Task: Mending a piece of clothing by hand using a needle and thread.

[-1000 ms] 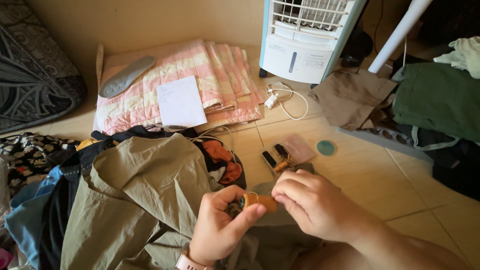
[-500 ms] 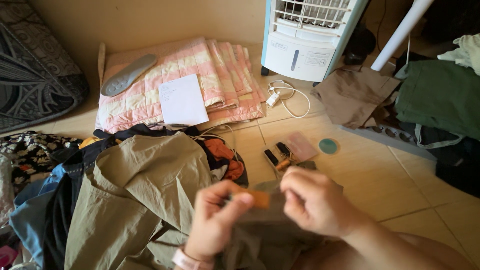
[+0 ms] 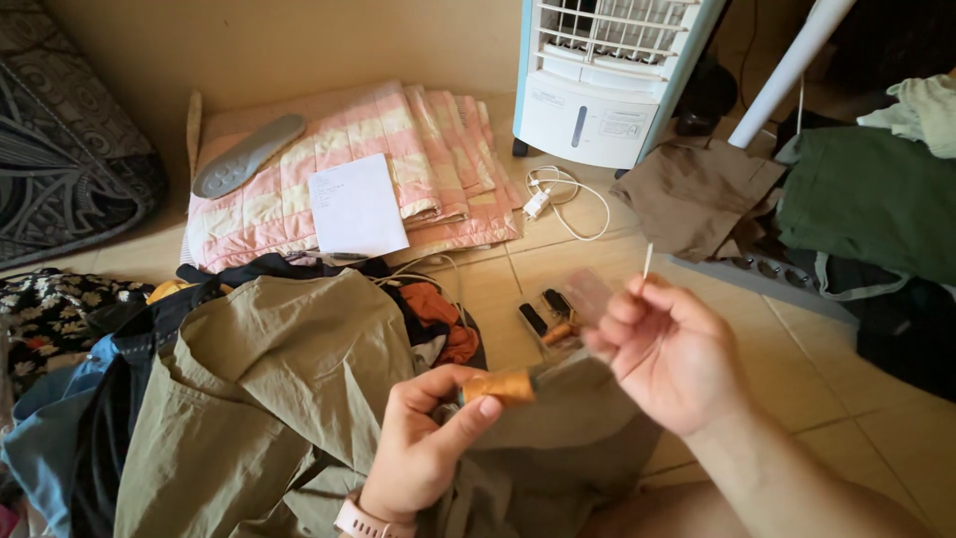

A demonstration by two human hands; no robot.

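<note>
**Thread spool in one hand, thin white strand in the other**

Head view: the left hand (image 3: 423, 448) is pinching a small orange-brown spool of thread (image 3: 501, 386) between thumb and forefinger, holding it just above the olive-green woven garment (image 3: 269, 399) that is lying across a heap of clothes on the tiled floor (image 3: 797, 379). The right hand (image 3: 672, 349) is closing its fingertips on a thin white strand (image 3: 646, 261), which is sticking up past the knuckles; whether it is thread alone or a needle cannot be told. The spool is looking light and stiff, probably easiest to grip by its ends so the winding stays free; the strand is looking fine, limp and easy to drop. Behind the hands, small dark sewing items (image 3: 548, 317) are lying on the floor, a folded pink-and-cream checked cloth (image 3: 438, 159) is carrying a white paper sheet (image 3: 356, 204), and a white standing air cooler (image 3: 607, 80) is standing beyond.
</note>
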